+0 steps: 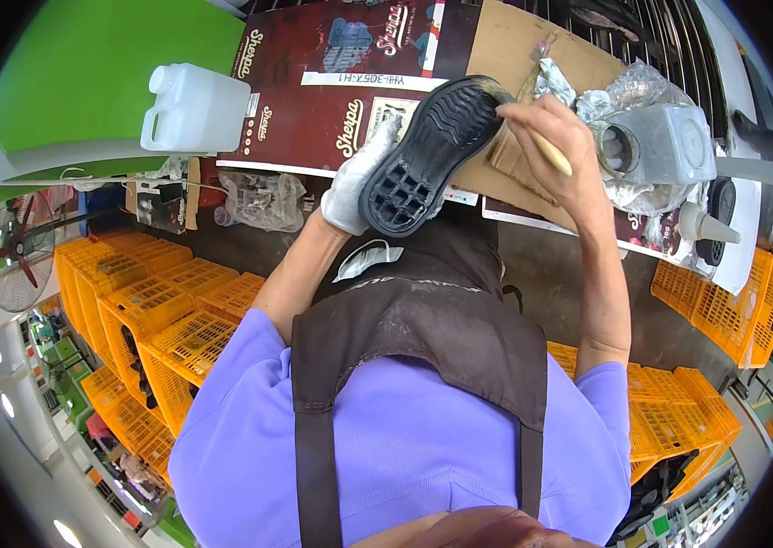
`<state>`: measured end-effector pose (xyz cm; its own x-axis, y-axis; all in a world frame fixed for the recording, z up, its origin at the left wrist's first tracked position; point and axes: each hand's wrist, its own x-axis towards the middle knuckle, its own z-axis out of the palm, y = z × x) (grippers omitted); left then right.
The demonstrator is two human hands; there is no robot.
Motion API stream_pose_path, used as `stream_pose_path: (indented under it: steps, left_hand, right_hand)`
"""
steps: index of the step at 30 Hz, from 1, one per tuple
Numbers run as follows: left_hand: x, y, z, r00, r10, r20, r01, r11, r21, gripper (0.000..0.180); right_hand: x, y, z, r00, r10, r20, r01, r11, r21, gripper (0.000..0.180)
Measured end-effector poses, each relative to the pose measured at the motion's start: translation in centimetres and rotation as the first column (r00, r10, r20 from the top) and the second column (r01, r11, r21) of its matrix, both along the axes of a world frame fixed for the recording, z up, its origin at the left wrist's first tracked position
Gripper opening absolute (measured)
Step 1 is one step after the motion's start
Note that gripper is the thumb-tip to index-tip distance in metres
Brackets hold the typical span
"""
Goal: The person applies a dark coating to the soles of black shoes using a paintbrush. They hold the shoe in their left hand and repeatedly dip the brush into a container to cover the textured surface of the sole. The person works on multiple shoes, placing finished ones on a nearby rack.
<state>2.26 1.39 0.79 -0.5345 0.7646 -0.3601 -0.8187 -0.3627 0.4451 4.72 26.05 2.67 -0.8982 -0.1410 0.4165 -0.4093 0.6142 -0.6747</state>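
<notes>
Over the cardboard-covered bench: black shoe sole (432,155) held up, tread facing the camera, brush (533,132) at its toe end.

Left hand (359,178), in a white glove, wrapped around the heel end from behind; right hand (555,146), bare, closed on the pale brush handle in a pencil-style pinch, bristles touching the toe rim. Judged light, rubbery and somewhat flexible, deep tread giving good purchase (wet coating, if any, not discernible). Best gripped at heel and side edges, clear of the brushed area. Grey open tub (656,142) just right of the brush hand; white jug (195,110) well off to the left.
</notes>
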Motion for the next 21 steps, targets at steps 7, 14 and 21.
stream_pose_path:
  steps: [7,14,21]
  left_hand:
    - [-0.3,0.7,-2.1,0.971,-0.033,-0.237,0.003,0.992,-0.123,0.047]
    - [-1.0,1.5,-1.0,0.971,0.064,-0.232,-0.085,0.993,-0.08,0.047]
    - [-1.9,3.8,-0.6,0.98,0.013,-0.201,-0.01,1.0,0.016,0.055]
  right_hand:
    - [2.2,-3.8,1.0,0.992,0.096,0.084,-0.061,0.935,-0.351,0.013]
    - [1.8,-2.6,2.5,0.974,0.173,0.147,-0.095,0.899,-0.428,0.013]
    - [5.5,1.0,3.4,0.994,-0.048,0.101,0.107,0.673,-0.732,0.011]
